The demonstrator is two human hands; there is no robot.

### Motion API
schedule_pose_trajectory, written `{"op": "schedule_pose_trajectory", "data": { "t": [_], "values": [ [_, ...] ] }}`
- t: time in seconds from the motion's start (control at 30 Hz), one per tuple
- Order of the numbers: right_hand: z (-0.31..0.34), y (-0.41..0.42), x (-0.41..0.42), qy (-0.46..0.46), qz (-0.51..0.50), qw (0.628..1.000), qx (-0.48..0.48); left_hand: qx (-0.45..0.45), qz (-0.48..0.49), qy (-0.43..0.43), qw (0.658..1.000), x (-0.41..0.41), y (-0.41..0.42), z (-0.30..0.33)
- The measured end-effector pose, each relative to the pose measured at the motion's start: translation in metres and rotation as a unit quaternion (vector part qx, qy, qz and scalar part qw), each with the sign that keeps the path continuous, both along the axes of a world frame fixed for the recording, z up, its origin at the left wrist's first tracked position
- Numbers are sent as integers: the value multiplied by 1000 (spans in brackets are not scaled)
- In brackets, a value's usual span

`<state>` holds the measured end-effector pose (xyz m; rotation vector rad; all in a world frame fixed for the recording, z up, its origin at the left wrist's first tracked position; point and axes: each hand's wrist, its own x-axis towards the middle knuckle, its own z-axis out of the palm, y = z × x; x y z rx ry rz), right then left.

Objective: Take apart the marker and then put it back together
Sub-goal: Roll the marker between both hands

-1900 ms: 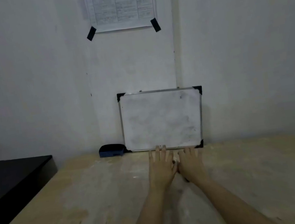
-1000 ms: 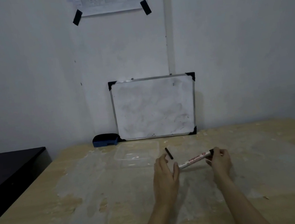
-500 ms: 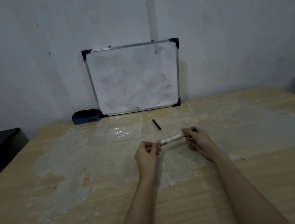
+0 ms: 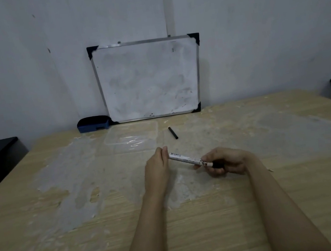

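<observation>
Head camera looks down on a pale wooden table (image 4: 48,237) with grey, worn patches across its middle. Both bare forearms reach in from the bottom edge. The right hand (image 4: 226,162) is curled around the dark end of a white marker (image 4: 186,159), fingers wrapped about the barrel and thumb on top. The marker is held just above the tabletop, slanting up and to the left from that grip. The left hand (image 4: 157,167) stands on its edge at the marker's other end, with thumb and fingertips pinched onto the tip of the white barrel. Both hands are therefore clasped on the same marker, one at each end.

Farther back on the table, apart from the hands, lies a short black cap (image 4: 173,132), loose and angled. Just to its left sits a clear plastic container (image 4: 132,137), shallow and rectangular. Behind them a smudged whiteboard (image 4: 148,78) with black corners leans upright against the grey wall, and a blue eraser (image 4: 93,123) rests beside its lower left corner.
</observation>
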<state>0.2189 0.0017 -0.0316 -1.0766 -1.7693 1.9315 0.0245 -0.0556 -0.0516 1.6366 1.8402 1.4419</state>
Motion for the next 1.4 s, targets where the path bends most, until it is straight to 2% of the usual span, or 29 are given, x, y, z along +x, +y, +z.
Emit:
{"op": "schedule_pose_trajectory", "data": {
  "t": [0.1, 0.17, 0.37, 0.5, 0.63, 0.77, 0.87, 0.97, 1.07, 1.13, 1.3, 1.4],
  "values": [
    [-2, 3, -7, -14, -21, 1000, -17, -10, 4, 49, 999, -4, -2, 0],
    [-2, 4, -10, -27, -28, 999, 4, -38, 17, 49, 998, -6, -1, 1],
    [-5, 5, -9, -24, -31, 999, 22, -115, 15, -100, 988, -5, 4, 1],
    [1, 3, -16, -46, -12, 997, 57, -129, 29, -110, 985, -10, 7, 1],
    [19, -1, -33, -158, -23, 979, 130, -75, 43, -75, 993, -14, 2, 0],
    [8, 1, -53, -235, -82, 935, 251, -22, 35, -32, 999, -13, -4, 6],
    [-1, 2, -55, -192, -116, 954, 200, 3, 29, 26, 999, -13, -8, 7],
    [3, 0, -50, -163, -95, 970, 155, 29, 14, 101, 994, -14, -11, 7],
    [2, 1, -46, -184, -88, 962, 180, 25, 20, 143, 989, -12, -11, 11],
    [-1, 2, -44, -195, -94, 956, 199, 11, 13, 135, 991, -12, -10, 11],
    [-9, 0, -49, -240, -119, 909, 320, -55, 13, 63, 996, -13, -5, 10],
    [-8, -2, -52, -281, -133, 847, 432, -88, 11, 24, 996, -13, -2, 9]
  ]
}}
